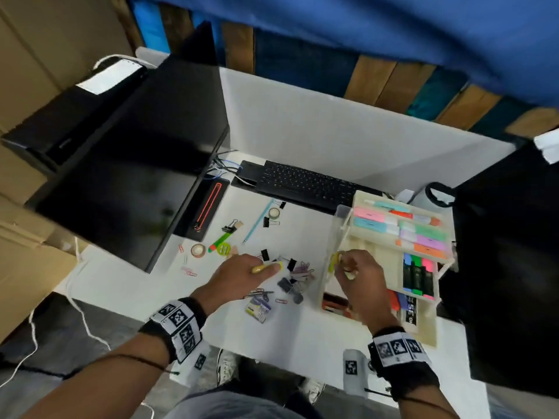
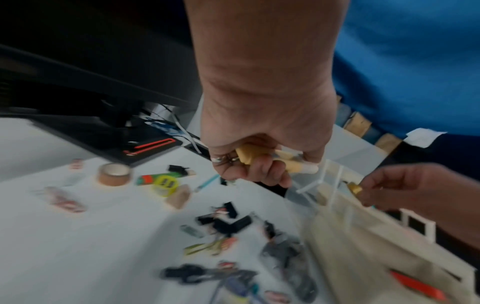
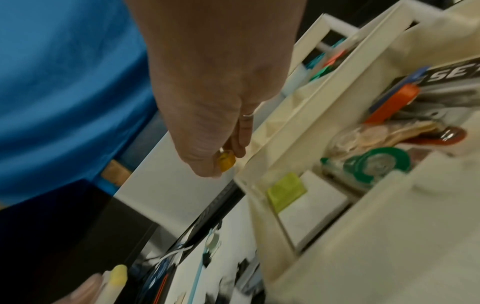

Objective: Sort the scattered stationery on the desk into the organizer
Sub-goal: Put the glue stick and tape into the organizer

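My left hand (image 1: 266,269) grips a pale yellow marker (image 2: 262,159) just above the pile of binder clips and paper clips (image 1: 295,278) on the white desk. My right hand (image 1: 343,264) pinches a small amber-yellow item (image 3: 226,162) between thumb and fingers, over the left edge of the cream organizer (image 1: 423,331). The same item (image 2: 354,188) shows at the right hand's fingertips in the left wrist view. The organizer's top tray holds pastel highlighters (image 1: 402,229) and black markers (image 1: 419,278). Its lower compartments hold a lime pad (image 3: 287,191) and a green tape dispenser (image 3: 376,162).
Loose on the desk lie two tape rolls (image 1: 198,251), a green marker (image 1: 219,241), a teal pen (image 1: 257,222) and a staples box (image 1: 258,308). A black monitor (image 1: 136,164) stands at the left, a keyboard (image 1: 302,182) behind, a black bag (image 1: 508,267) at the right.
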Tool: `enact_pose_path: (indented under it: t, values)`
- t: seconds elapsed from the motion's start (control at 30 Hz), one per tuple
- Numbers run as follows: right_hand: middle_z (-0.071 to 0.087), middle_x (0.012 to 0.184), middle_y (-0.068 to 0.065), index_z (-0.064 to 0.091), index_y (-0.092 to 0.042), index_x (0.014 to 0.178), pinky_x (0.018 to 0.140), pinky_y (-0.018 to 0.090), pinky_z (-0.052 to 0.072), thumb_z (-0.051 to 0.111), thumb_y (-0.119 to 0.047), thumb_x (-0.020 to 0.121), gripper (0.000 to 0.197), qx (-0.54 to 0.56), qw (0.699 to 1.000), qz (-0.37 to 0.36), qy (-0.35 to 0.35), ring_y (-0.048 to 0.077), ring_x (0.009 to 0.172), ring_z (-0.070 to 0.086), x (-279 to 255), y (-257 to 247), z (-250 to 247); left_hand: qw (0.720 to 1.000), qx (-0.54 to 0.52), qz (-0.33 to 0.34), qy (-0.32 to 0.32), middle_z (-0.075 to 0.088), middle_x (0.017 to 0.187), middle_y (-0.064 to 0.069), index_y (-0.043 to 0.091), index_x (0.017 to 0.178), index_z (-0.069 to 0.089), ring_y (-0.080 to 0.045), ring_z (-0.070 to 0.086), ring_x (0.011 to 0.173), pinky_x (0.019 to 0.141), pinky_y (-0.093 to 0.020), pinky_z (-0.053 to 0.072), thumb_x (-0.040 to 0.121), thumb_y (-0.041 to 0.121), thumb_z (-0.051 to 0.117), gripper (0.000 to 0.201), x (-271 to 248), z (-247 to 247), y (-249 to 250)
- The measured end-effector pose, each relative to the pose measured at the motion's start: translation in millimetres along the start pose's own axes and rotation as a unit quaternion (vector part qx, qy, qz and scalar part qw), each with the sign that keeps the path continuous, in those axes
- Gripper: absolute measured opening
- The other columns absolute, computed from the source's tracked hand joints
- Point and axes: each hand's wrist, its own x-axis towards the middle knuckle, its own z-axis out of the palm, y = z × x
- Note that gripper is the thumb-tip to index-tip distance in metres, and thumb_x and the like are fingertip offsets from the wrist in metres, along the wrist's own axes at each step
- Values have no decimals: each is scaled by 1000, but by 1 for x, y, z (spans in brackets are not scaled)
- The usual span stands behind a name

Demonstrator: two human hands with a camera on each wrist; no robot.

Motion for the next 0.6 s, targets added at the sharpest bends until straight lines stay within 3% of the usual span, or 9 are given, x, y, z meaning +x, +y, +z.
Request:
enact_pose_path:
  t: [0.1, 0.2, 0.3, 0.5, 0.6]
  values:
    - [68, 101, -6, 72, -19, 98, 83, 34, 57, 76, -14, 91, 10, 7, 999, 34, 10, 10, 89, 65, 5, 22, -11, 999, 19, 33, -24, 59, 64, -4, 11, 68, 53, -16, 58, 63, 66, -42, 48, 91, 80, 46, 73, 13, 10, 29]
    - [67, 105, -2, 73, -14, 98, 82, 32, 57, 73, -10, 93, 6, -24, 1000, -11, -11, 17, 91, 66, 6, 28, -12, 997, 24, 61, -43, 55, 64, 0, 17, 67, 51, -12, 52, 60, 59, -32, 39, 95, 69, 51, 59, 18, 17, 56]
    - [66, 104, -3, 72, -17, 90, 82, 24, 52, 73, -10, 90, 7, -65, 997, -41, -26, 16, 92, 64, 7, 30, -12, 996, 44, 62, -55, 52, 59, 6, 22, 66, 51, -6, 47, 54, 53, -25, 34, 96, 65, 56, 52, 19, 22, 70]
    - [66, 103, -11, 81, -27, 83, 72, 27, 51, 77, -27, 86, 6, -132, 990, 0, -51, 11, 85, 65, 26, 36, -14, 996, 32, 57, -58, 55, 56, 7, 26, 66, 55, -5, 48, 50, 51, -24, 35, 93, 67, 57, 49, 16, 28, 74]
    - [64, 107, -11, 82, -27, 84, 67, 27, 47, 77, -30, 87, 7, -147, 988, 21, -51, 14, 82, 64, 34, 32, -14, 996, 32, 54, -64, 59, 58, 6, 27, 76, 63, -6, 52, 51, 52, -25, 38, 92, 69, 56, 46, 12, 29, 73]
